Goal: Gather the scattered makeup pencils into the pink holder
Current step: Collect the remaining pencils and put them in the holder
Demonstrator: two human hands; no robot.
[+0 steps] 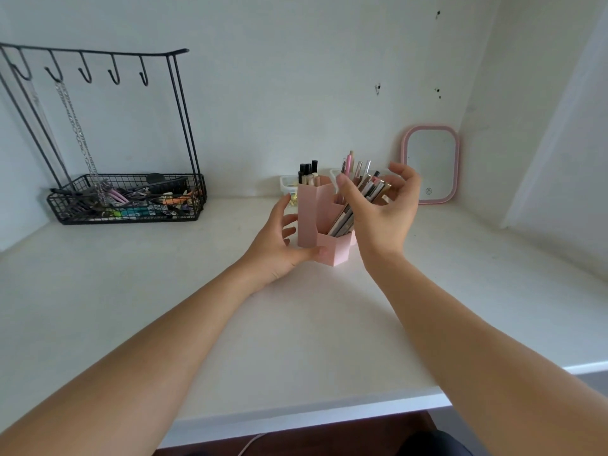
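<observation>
The pink holder (309, 215), made of several joined compartments, stands upright in the middle of the white table (197, 307). My left hand (279, 245) grips its left side and base, thumb across the low front compartment. A bunch of makeup pencils (358, 199) leans to the right out of that low compartment. My right hand (381, 209) hovers around the bunch with fingers spread, thumb in front and fingers behind; I cannot tell if it touches them. Dark-capped tubes (307, 171) stick up from the tall left compartment. More thin pencils (350, 162) rise at the back.
A black wire rack (128, 199) with hooks, a hanging chain and a basket of clips stands at the back left. A pink-framed mirror (431, 164) leans on the wall at the back right. A small white container (288, 185) sits behind the holder. The table's front edge (312, 416) runs near me.
</observation>
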